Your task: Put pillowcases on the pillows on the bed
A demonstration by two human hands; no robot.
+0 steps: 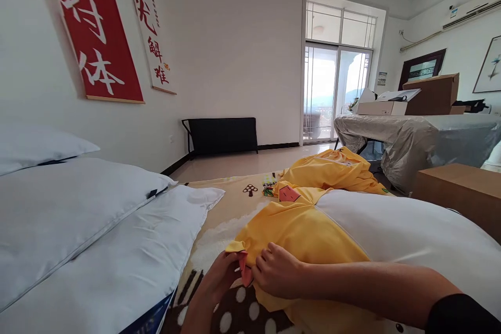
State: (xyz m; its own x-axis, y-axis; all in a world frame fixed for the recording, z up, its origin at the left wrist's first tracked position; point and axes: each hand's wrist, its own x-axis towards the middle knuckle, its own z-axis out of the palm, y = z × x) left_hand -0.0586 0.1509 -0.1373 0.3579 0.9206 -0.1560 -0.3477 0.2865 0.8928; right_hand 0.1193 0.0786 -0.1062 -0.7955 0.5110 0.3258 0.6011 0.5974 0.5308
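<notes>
A yellow pillowcase (289,235) with red printed patches covers one end of a white pillow (410,224), whose other part lies bare to the right. My left hand (223,274) is closed on the case's corner, where a red patch shows. Close beside it, my right hand (277,271) grips the yellow fabric with its fingers curled in. The right forearm crosses over the pillow. Beyond the pillow lies a crumpled heap of yellow fabric (329,169).
Several white pillows (117,250) are stacked at the left. A patterned blanket (227,209) lies underneath. A cardboard box (462,188) stands at the right, near a plastic-covered table (407,135) with boxes. A black folded panel (223,135) leans by the far wall.
</notes>
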